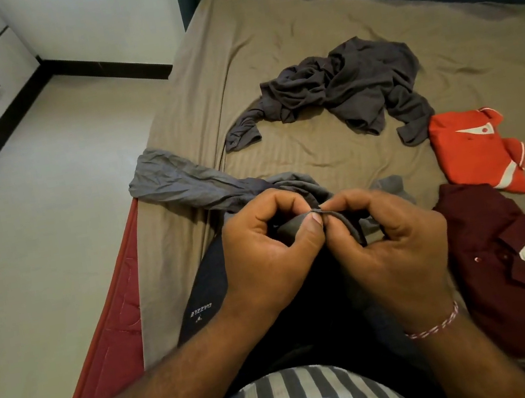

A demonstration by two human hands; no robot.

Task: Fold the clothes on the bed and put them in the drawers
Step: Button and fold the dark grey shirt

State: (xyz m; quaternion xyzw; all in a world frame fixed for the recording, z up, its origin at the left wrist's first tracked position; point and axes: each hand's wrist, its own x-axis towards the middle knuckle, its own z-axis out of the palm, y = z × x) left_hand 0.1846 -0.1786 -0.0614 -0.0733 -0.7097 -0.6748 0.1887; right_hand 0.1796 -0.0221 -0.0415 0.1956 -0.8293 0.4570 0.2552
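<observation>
Both hands, left hand (262, 250) and right hand (393, 233), pinch the folded edge of a soft grey crumpled cotton garment (184, 190) trailing across the wrinkled taupe bedsheet (264, 43) near its left edge.

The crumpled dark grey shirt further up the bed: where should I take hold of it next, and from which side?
Probably by the cuff of the sleeve that trails out to the lower left of the dark grey shirt. It lies flat on the bed sheet, clear of the bunched body. Come from the near left side, pinch the cuff and draw the sleeve out. The collar and shoulders are buried in folds, so they offer no clean grip yet.
</observation>
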